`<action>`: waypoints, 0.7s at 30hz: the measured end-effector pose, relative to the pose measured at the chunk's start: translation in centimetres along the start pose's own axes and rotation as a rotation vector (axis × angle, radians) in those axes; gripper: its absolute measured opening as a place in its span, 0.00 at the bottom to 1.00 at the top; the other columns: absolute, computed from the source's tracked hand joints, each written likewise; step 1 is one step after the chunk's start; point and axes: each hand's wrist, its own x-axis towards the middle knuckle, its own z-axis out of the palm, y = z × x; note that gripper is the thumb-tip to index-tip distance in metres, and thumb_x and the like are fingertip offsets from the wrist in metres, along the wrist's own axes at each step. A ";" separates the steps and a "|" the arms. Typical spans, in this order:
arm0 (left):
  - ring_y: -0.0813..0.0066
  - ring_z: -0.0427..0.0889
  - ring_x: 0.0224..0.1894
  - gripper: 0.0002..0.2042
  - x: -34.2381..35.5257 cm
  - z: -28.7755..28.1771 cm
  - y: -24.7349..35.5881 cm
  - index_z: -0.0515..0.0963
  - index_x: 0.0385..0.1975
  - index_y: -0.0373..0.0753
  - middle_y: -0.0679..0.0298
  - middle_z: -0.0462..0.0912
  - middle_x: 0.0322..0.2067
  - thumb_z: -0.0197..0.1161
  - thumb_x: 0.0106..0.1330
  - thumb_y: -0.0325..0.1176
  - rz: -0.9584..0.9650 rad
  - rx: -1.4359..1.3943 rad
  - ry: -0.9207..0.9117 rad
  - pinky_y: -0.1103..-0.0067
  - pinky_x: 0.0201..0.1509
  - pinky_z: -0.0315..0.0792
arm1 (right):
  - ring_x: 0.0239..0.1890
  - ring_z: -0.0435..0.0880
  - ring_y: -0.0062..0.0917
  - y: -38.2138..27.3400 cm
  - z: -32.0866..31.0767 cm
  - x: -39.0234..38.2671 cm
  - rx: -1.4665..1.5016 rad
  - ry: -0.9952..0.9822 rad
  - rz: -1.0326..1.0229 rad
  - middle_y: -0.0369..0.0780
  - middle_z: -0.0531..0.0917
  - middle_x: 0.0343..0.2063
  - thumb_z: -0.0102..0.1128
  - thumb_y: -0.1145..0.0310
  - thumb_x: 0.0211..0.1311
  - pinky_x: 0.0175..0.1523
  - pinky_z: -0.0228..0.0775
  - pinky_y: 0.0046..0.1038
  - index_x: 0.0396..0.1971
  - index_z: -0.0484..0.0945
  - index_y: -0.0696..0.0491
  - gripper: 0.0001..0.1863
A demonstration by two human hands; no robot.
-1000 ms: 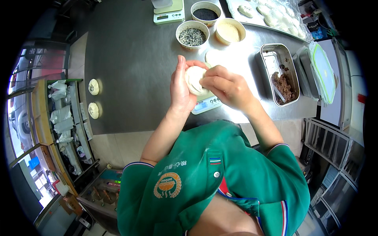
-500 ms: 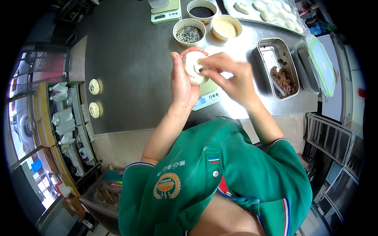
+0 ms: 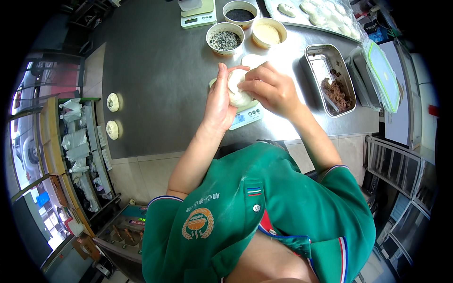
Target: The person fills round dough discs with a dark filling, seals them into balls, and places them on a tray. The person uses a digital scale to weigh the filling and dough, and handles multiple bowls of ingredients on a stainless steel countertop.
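Observation:
My left hand [image 3: 218,103] cups a round white dough bun [image 3: 239,98], its thumb pointing up along the near-left side. Over the bun's top, my right hand [image 3: 273,88] pinches the dough with thumb and fingertips; its fingers partly cover the top. Beneath the bun is a small digital scale [image 3: 246,118], mostly hidden by my hands. A pale piece of dough [image 3: 253,60] lies just beyond my fingers. To the right stands a steel container [image 3: 322,51] with brown filling [image 3: 338,96] and a light-coloured spatula [image 3: 331,102] in it.
Bowls of mixed sesame [image 3: 225,40], black seeds [image 3: 240,15] and pale seeds [image 3: 269,34] stand beyond my hands, by a second scale [image 3: 198,20]. A plastic-covered dough tray [image 3: 288,19] is at far right, near a green-rimmed lid [image 3: 384,75]. Two seeded buns [image 3: 113,102] sit by the table's left edge.
Both hands have shifted slightly down with the bun. The right fingers have closed in more tightly on its top, covering more of it.

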 end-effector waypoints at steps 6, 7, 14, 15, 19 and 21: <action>0.69 0.75 0.55 0.28 -0.3 -0.7 0.0 0.72 0.52 0.37 0.58 0.76 0.50 0.37 0.75 0.57 -0.066 -0.002 -0.062 0.68 0.61 0.70 | 0.28 0.77 0.26 -0.8 0.6 -0.8 -0.098 0.091 -0.028 0.33 0.79 0.27 0.69 0.70 0.36 0.28 0.69 0.26 0.29 0.81 0.49 0.14; 0.69 0.75 0.55 0.27 -0.4 -0.8 -0.1 0.71 0.53 0.37 0.58 0.76 0.51 0.38 0.75 0.56 -0.064 -0.009 -0.043 0.68 0.61 0.70 | 0.27 0.77 0.26 -0.8 0.9 -1.2 -0.103 0.092 -0.019 0.33 0.79 0.27 0.68 0.70 0.36 0.28 0.69 0.26 0.29 0.81 0.49 0.14; 0.62 0.73 0.58 0.29 -0.8 0.0 -0.5 0.65 0.60 0.40 0.54 0.72 0.56 0.44 0.72 0.59 0.053 -0.168 0.026 0.63 0.64 0.67 | 0.44 0.75 0.32 -2.9 1.7 -2.8 -0.140 0.173 0.066 0.35 0.82 0.39 0.68 0.53 0.49 0.48 0.66 0.37 0.36 0.83 0.48 0.18; 0.61 0.72 0.59 0.30 -1.1 0.8 -0.4 0.64 0.61 0.40 0.53 0.71 0.56 0.45 0.71 0.59 0.044 -0.263 0.042 0.62 0.65 0.66 | 0.45 0.75 0.33 -2.5 1.5 -2.2 -0.158 0.187 0.112 0.35 0.82 0.39 0.69 0.54 0.49 0.49 0.65 0.36 0.36 0.83 0.49 0.17; 0.65 0.67 0.64 0.33 -3.1 0.8 0.1 0.61 0.64 0.35 0.57 0.68 0.60 0.43 0.72 0.59 0.238 0.185 -0.027 0.63 0.67 0.61 | 0.46 0.75 0.32 -0.3 -0.6 0.6 0.166 0.342 0.340 0.37 0.84 0.35 0.66 0.65 0.55 0.53 0.62 0.32 0.31 0.84 0.54 0.09; 0.67 0.69 0.62 0.31 -2.8 -0.2 0.3 0.64 0.62 0.32 0.57 0.71 0.58 0.45 0.73 0.56 0.333 0.300 -0.117 0.66 0.65 0.64 | 0.44 0.77 0.31 -0.3 -1.3 1.4 0.381 0.300 0.440 0.39 0.84 0.36 0.63 0.66 0.59 0.52 0.64 0.32 0.32 0.84 0.57 0.10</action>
